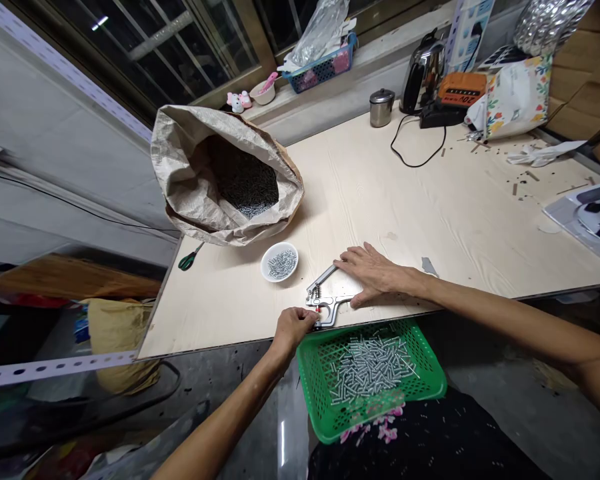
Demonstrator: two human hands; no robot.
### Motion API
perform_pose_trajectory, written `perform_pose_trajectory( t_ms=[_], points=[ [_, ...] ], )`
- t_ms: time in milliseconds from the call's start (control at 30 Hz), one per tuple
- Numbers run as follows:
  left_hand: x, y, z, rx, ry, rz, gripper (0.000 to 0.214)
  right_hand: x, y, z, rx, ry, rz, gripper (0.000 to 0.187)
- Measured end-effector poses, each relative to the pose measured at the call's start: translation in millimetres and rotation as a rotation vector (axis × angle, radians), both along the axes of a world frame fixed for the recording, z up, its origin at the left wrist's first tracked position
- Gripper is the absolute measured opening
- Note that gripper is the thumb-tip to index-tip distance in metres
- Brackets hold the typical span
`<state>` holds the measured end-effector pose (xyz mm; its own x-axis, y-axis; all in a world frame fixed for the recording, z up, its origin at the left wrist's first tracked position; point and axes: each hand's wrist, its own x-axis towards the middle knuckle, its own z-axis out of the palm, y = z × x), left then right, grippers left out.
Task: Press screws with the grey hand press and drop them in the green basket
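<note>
Metal hand press pliers (331,308) lie at the table's front edge, their upper lever raised away from the lower handle. My right hand (373,272) spans the two handles, its fingers over the lever's end and its thumb by the lower handle. At the jaw, beside a small red part, my left hand (294,328) is closed in a pinch; whatever its fingertips hold is too small to make out. Just behind stands a white bowl (264,265) of small silvery metal pieces. A green basket (434,373) with many longer silvery pieces rests below the table edge, against my lap.
A large open paper sack (180,160) of dark and silvery small pieces stands at the back left. Green-handled scissors (187,261) lie near the left edge. Further back are a metal canister (381,108), a kettle (423,70), a cable and a floral bag (519,99).
</note>
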<state>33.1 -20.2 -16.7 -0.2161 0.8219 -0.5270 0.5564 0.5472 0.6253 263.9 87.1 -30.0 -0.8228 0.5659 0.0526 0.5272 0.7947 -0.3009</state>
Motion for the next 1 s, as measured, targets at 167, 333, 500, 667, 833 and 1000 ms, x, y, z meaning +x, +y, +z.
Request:
perform_pose_trajectory(
  t_ms=[167, 333, 500, 667, 833, 1000],
  points=[
    [-0.1, -0.6, -2.7, 0.006, 0.016, 0.006, 0.038, -0.8, -4.2, 10.9, -0.001, -0.007, -0.008, 0.083],
    [-0.2, -2.1, -3.4, 0.019, -0.020, 0.028, 0.041, 1.2, -10.0, 11.3, 0.007, 0.011, -0.016, 0.075],
    [1.7, -9.5, 1.5, 0.116, 0.168, -0.052, 0.039, 3.0, -15.6, 11.3, -0.008, 0.056, -0.032, 0.064],
    [22.7, -0.6, 5.6, 0.589, 0.429, -0.412, 0.028, 4.6, -20.5, 11.4, -0.005, 0.102, -0.016, 0.060],
    [39.5, 34.3, 8.1, 0.567, 0.419, -0.866, 0.051, 5.5, -26.2, 4.6, 0.014, 0.121, -0.051, 0.071],
    [42.7, 56.8, 17.8, 0.452, 0.525, -0.987, 0.059, 6.4, -28.5, 8.4, 0.034, 0.039, -0.155, 0.063]
  ],
)
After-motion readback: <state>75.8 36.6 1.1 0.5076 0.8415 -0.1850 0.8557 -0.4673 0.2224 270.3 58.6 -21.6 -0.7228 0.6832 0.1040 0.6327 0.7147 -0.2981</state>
